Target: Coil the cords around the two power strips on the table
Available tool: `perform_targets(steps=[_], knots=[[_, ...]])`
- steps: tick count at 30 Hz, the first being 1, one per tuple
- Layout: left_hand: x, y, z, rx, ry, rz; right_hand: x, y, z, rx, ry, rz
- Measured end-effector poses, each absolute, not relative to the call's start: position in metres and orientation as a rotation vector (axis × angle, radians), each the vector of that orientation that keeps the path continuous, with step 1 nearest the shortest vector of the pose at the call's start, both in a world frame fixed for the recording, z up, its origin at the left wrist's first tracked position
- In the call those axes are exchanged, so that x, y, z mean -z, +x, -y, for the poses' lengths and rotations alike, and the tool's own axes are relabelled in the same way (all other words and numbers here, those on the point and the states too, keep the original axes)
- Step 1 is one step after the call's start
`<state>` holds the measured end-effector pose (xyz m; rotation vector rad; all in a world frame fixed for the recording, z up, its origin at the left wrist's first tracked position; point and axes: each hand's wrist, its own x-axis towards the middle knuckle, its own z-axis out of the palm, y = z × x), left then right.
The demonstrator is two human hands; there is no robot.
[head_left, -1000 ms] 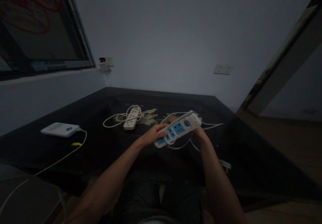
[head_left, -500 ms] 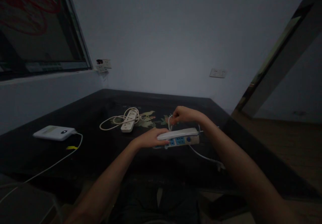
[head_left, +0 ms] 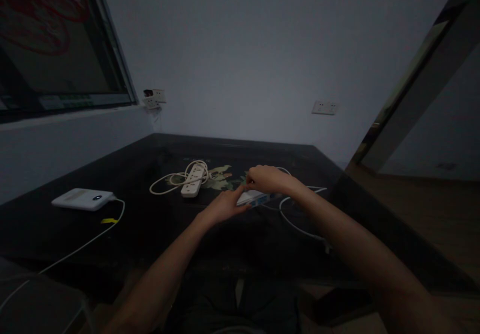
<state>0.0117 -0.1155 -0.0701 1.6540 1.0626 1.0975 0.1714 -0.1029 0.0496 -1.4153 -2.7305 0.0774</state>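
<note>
A white power strip with blue sockets [head_left: 258, 200] is tilted above the dark table, partly covered by my right hand. My left hand [head_left: 224, 206] grips its left end, thumb on top and fingers along the near side. Over the strip, my right hand [head_left: 268, 179] is closed in a pinch close to my left thumb; the cord between its fingers is mostly hidden. The strip's white power cord [head_left: 296, 227] curves out to the right and passes under my right forearm, with another loop showing behind the hand.
Left of my hands lies a second white power strip [head_left: 192, 181] with its cord coiled on it. A white power bank [head_left: 83, 199] with a cable stands farther left, near a yellow scrap [head_left: 109, 221]. Wall sockets [head_left: 324, 108] are above the table [head_left: 240, 146].
My right hand has moved down and nearer to my left thumb, now covering much of the strip. The strip has turned, and the cord's loops on the right have spread wider.
</note>
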Motion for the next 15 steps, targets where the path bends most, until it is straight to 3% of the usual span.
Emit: perform_targets(steps=[7, 15], knots=[[0.083, 0.005, 0.098, -1.151, 1.923, -1.240, -0.034, 0.174, 0.102, -0.349, -1.158, 2.738], [0.084, 0.003, 0.084, -1.356, 1.702, -1.191, 0.019, 0.179, 0.101, -0.497, -1.147, 2.181]])
